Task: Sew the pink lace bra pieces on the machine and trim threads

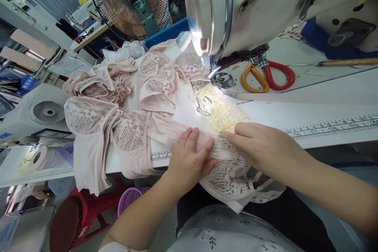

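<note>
My left hand (191, 156) lies with fingers stretched flat on a pale pink fabric strip (171, 130) at the near edge of the white sewing table (310, 116). My right hand (256, 145) rests beside it, fingers together and extended, pressing the same strip where it meets a pink lace garment piece (233, 175) that hangs over the table edge. Ahead of my fingers a shiny yellowish plastic sheet (220, 108) leads to the presser foot (220, 80) of the white sewing machine (236, 12).
A heap of pink lace garments (118, 98) covers the table's left. Scissors with orange and red handles (267, 76) lie behind the needle. A fan (130, 0) stands at the back. A red stool (76, 220) and purple basket (130, 199) sit below left.
</note>
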### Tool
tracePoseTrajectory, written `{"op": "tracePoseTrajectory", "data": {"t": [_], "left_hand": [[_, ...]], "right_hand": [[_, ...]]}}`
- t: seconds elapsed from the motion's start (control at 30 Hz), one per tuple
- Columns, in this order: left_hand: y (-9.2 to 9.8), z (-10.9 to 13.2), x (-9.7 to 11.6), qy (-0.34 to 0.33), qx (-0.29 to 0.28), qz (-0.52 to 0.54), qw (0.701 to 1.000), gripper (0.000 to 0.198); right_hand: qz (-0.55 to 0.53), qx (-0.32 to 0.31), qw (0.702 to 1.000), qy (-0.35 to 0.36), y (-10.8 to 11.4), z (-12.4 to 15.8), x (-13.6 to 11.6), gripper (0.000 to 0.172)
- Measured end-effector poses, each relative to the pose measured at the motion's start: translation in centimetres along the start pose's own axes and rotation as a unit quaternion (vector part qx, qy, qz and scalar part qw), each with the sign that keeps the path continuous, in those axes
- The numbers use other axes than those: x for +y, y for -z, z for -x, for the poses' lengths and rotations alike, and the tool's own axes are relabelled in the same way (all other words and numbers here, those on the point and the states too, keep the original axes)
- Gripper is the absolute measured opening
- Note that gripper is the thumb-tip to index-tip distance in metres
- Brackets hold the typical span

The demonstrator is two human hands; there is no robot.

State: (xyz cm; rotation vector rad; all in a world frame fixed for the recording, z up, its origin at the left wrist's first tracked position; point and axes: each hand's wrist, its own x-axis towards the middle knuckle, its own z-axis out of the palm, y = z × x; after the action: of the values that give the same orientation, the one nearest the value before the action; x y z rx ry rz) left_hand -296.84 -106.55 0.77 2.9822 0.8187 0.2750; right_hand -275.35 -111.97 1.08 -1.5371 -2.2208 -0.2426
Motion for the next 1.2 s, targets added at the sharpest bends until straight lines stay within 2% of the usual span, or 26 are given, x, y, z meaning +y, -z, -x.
{"op": "tracePoseTrajectory", "data": {"t": [0.1,0.17,0.27,0.33,0.5,0.7,0.83,0.97,1.1,1.2], "left_hand": [[0.1,0.0,0.0,-0.003,-0.007,0.002,1.000,0.048],[0.2,-0.1,0.0,-0.006,-0.011,0.000,1.000,0.049],[0.3,-0.2,0.0,-0.011,-0.004,-0.006,1.000,0.048],[0.3,-0.2,0.0,-0.011,-0.001,-0.007,1.000,0.047],[0.2,-0.1,0.0,-0.011,0.000,-0.003,1.000,0.046],[0.3,-0.2,0.0,-0.018,0.018,-0.022,0.999,0.045],[0.3,-0.3,0.1,-0.020,0.019,-0.026,0.999,0.044],[0.3,-0.3,0.0,-0.019,0.018,-0.026,0.999,0.044],[0.3,-0.2,-0.2,-0.027,0.013,-0.033,0.999,0.046],[0.5,-0.4,0.0,-0.022,0.026,-0.054,0.998,0.039]], "right_hand": [[-0.009,0.011,1.000,-0.002,-1.2,-1.1,-0.7,0.033],[-0.019,-0.018,0.999,-0.018,-1.6,-1.6,-0.9,0.029],[-0.033,-0.084,0.995,-0.039,-0.9,-1.6,-0.6,0.024],[-0.035,-0.104,0.993,-0.037,0.0,-1.1,0.0,0.022],[-0.024,-0.047,0.998,-0.039,1.2,0.4,1.0,0.024],[-0.024,-0.013,1.000,-0.013,-1.1,0.6,0.3,0.029],[-0.034,-0.019,0.999,-0.007,-1.5,0.5,0.5,0.029],[-0.035,-0.055,0.998,0.010,-0.2,1.0,1.4,0.025],[-0.057,-0.093,0.993,-0.037,1.2,2.3,2.4,0.020],[-0.134,-0.067,0.984,-0.096,1.6,3.4,3.0,0.022]]}}
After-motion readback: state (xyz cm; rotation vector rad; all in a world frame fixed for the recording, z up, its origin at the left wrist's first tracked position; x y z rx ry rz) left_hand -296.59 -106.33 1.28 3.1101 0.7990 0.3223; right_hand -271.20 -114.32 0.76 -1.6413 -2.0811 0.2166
